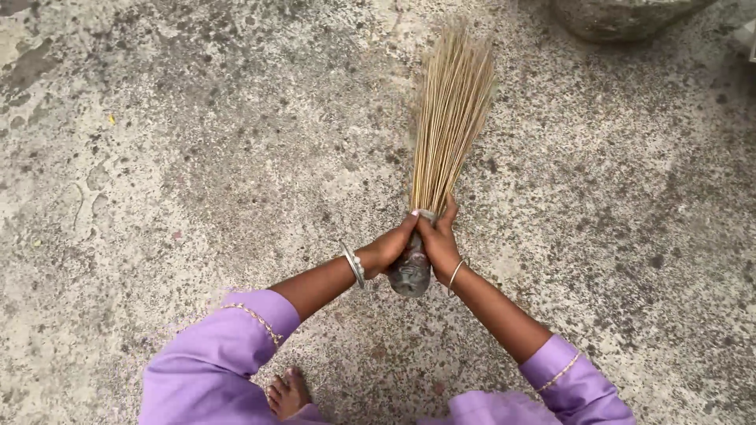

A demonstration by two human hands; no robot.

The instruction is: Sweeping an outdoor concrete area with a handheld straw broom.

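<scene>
Here, broom (449, 118) between both hands.

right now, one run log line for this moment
left hand gripping broom base | right hand gripping broom base | bristles pointing away, over concrete floor

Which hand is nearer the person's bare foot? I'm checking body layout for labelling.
Left. The left hand grips the broom at its bound base, above and right of the bare foot in the picture; the right hand grips the other side, farther right.
</scene>
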